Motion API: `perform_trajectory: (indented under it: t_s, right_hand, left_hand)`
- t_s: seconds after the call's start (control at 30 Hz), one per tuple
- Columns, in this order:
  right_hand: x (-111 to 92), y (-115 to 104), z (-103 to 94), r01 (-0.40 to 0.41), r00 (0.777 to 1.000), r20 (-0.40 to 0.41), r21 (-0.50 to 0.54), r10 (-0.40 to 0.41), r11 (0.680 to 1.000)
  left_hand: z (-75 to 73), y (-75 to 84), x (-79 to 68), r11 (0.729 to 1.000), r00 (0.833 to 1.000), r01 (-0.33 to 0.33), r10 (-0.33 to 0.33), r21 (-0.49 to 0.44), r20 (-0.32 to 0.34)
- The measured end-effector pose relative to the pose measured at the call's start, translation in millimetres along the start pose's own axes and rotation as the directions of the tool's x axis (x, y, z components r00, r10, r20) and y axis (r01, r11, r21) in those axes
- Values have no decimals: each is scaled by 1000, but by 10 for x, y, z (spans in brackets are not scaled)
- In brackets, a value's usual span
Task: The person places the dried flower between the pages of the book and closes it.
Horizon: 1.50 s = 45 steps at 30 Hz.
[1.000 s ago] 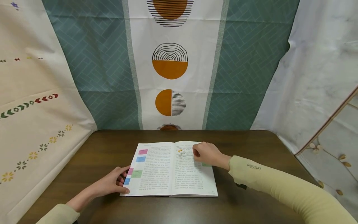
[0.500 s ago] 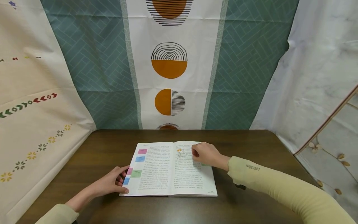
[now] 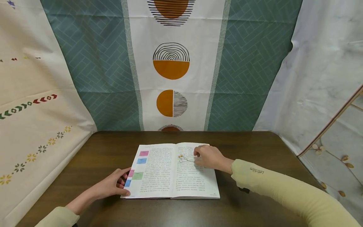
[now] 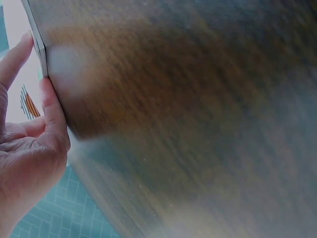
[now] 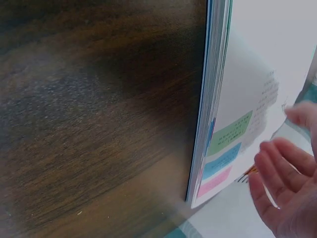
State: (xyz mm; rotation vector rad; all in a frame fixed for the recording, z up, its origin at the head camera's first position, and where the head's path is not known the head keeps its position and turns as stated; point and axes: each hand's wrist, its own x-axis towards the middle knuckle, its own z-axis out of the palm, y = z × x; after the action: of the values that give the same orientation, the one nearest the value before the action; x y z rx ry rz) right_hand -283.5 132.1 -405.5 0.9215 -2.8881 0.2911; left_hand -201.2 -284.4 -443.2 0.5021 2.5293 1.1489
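Note:
An open book point(image 3: 158, 186) lies on the dark wooden table, printed text on both pages. My left hand point(image 3: 114, 184) holds its left edge: the thumb rests on the near left corner and the other fingers lie along the side. In the left wrist view the thumb and a finger of that hand point(image 4: 34, 119) meet the book's edge. A thin-stemmed sprig with small orange-yellow flowers point(image 3: 180, 156) lies on the right page. My right hand point(image 3: 210, 156) hovers over that page at the stem's end, thumb and fingers apart, as the right wrist view of the hand point(image 5: 287, 178) also shows.
Pink, blue and green sticky notes point(image 3: 138, 176) mark the left page, and a green, a blue and a pink note point(image 5: 230, 134) line the right page's edge. Patterned curtains point(image 3: 113, 63) hang behind the table point(image 3: 249, 145) and at both sides.
The right thumb and fingers have parted and let go of the stem. The sprig has dropped slightly nearer and left on the page. The left hand has kept its place.

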Motion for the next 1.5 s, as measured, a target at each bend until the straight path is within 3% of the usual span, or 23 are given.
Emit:
perform_trajectory:
  t_s: [0.17, 0.6, 0.83, 1.1, 1.27, 1.5]
  right_hand:
    - [-77, 12, -25, -13, 999, 37, 6, 13, 1000]
    - [-457, -70, -61, -41, 998, -50, 98, 46, 994]
    - [-650, -153, 58, 12, 997, -77, 108, -4, 994]
    - [-818, -232, 129, 16, 998, -56, 132, -8, 991]
    - [-913, -266, 164, 66, 997, -53, 109, -61, 992]
    - [-952, -267, 191, 78, 997, -11, 90, -77, 993]
  left_hand:
    - [6, 4, -6, 1000, 1000, 19, -19, 5, 6]
    - [-20, 28, 4, 1000, 1000, 8, -8, -4, 8]
    - [-20, 24, 11, 1000, 1000, 17, -17, -8, 14]
    - [-22, 42, 29, 1000, 1000, -11, 11, 4, 4]
    - [-15, 46, 10, 1000, 1000, 7, -7, 1, 9]
    - [-7, 42, -8, 1000, 1000, 16, -15, -6, 12]
